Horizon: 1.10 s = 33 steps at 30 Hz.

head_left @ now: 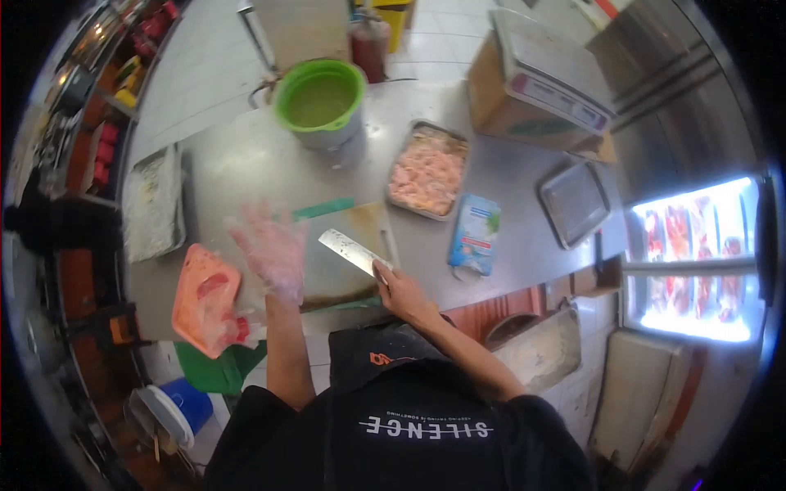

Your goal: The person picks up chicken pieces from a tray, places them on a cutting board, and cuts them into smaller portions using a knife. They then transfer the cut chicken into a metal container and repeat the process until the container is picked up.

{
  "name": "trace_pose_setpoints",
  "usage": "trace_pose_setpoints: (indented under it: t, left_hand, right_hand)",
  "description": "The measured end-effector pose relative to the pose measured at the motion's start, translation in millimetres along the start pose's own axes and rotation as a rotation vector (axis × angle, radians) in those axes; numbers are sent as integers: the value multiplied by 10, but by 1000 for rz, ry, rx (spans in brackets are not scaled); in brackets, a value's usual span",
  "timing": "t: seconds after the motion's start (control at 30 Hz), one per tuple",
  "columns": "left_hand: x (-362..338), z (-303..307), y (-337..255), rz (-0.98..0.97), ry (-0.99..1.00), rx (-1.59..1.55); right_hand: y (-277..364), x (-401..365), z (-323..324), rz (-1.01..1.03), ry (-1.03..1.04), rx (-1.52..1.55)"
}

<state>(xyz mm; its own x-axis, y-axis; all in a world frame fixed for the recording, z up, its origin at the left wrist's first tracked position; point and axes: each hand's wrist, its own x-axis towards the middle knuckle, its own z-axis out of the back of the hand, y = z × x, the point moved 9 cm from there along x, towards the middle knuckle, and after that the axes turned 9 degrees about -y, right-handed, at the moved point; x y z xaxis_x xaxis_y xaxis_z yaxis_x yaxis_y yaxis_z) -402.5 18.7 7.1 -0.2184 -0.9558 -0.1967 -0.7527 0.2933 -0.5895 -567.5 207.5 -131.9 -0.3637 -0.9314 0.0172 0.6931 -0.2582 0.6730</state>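
Note:
My right hand (401,293), which looks bare, grips the handle of a cleaver (352,251). Its wide blade, marked with dark specks, points left over the cutting board (360,219). My left hand (274,255) wears a clear plastic glove and has its fingers spread, at the board's left side with nothing in it. Beyond the board lies a metal tray of pale pink meat pieces (428,173). Beside that tray is a blue and white packet (475,235). To the left of my gloved hand sits an orange tray (199,282) with a plastic bag (225,327) on it.
A green-rimmed bucket (321,102) stands at the table's far side. A scale (557,69) rests on a cardboard box (512,114). Metal trays lie at the right (575,204) and left (154,204). A lit display fridge (692,262) stands right; a blue bucket (184,409) is low left.

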Motion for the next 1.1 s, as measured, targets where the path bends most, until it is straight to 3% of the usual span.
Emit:
trace_pose_setpoints:
  t: [0.07,0.13,0.23,0.33,0.53,0.83,0.93,1.03,1.1]
  left_hand:
    - [-208,-6,-132,276,-63,-316]
    - [-389,25,-303,357,-78,-530]
    - [-625,137,-543,369,11,-476]
    - [-835,205,-670,452,34,-486]
    - [-882,469,-770,594,169,-376]
    - [-926,1120,-774,676,189,-165]
    - [-1085,1425,-665,583,310,-83]
    - [-1194,1490,-595,766,169,-105]
    - [-1289,1754,-716,553,207,191]
  right_hand:
    - [248,76,-492,76,82,3]
    - [458,192,-699,101,113,-4]
    - [939,354,-380,115,-170,87]
    - [1338,602,-285,-308,89,806]
    - [2146,872,-228,-112,342,859]
    - [1805,945,-125,-262,-60,760]
    - [1724,935,-267,-265,-77,743]
    - [1704,977,-388,-264,-69,665]
    - [1721,978,-464,-264,-61,590]
